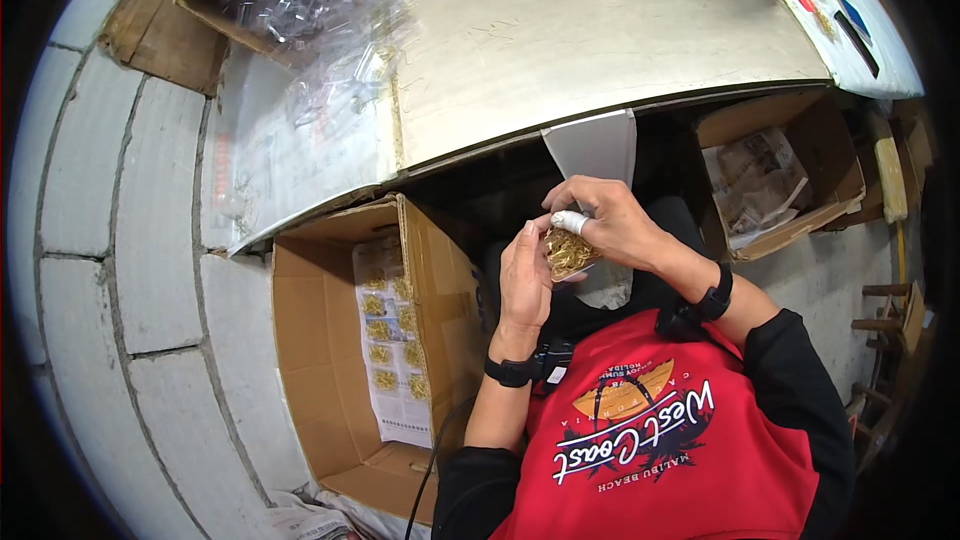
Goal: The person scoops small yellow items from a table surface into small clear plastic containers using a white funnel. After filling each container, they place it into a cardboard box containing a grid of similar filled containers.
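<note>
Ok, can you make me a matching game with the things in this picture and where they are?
Things:
1. small clear pack of gold pieces
2. open cardboard box
3. pile of empty clear packs
4. white bandage

Places:
A. on the tabletop, far left
B. on a finger of the right hand
C. between both hands, with the left hand under it
D. on the floor by the block wall, with filled packs inside

Pairs: 1-C, 2-D, 3-A, 4-B
</note>
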A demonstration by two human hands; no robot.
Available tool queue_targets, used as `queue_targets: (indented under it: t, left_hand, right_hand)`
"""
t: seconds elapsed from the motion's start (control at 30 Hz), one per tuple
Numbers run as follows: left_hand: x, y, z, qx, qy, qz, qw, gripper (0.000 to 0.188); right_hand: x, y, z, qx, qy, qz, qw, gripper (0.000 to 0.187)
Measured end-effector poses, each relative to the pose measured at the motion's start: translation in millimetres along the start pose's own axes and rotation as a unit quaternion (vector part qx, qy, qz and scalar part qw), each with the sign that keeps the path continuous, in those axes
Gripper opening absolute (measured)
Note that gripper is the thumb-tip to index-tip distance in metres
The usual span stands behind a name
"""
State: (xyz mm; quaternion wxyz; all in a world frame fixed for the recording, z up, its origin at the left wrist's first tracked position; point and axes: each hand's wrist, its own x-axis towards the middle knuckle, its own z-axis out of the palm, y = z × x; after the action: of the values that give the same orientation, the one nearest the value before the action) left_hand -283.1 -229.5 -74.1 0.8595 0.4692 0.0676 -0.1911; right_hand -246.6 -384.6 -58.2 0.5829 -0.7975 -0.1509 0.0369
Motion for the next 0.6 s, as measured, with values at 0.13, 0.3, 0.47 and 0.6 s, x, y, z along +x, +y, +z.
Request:
queue_targets:
  t: [0.13, 0.3, 0.47, 0.6]
  left_hand:
    - [0.1, -1.2, -1.2, -0.007, 0.021, 0.01, 1.0, 0.047]
    - [-2.4, -5.1, -5.0, -0.028, 0.051, 0.026, 0.998, 0.047]
    - [-4.1, -2.0, -8.2, -0.042, 0.075, 0.041, 0.995, 0.035]
    - [-1.5, -11.7, -10.5, -0.034, 0.091, 0.058, 0.994, 0.025]
  right_hand:
    - [-3.8, -0.7, -4.6, -0.069, -0.012, -0.069, 0.995, 0.015]
    - [-11.8, -13.8, -9.6, -0.017, -0.016, -0.068, 0.997, 0.023]
    - [-16.9, -12.5, -29.4, -0.108, -0.032, -0.16, 0.981, 0.035]
    - [-34.4, -11.8, -17.9, -0.359, -0.163, -0.24, 0.887, 0.051]
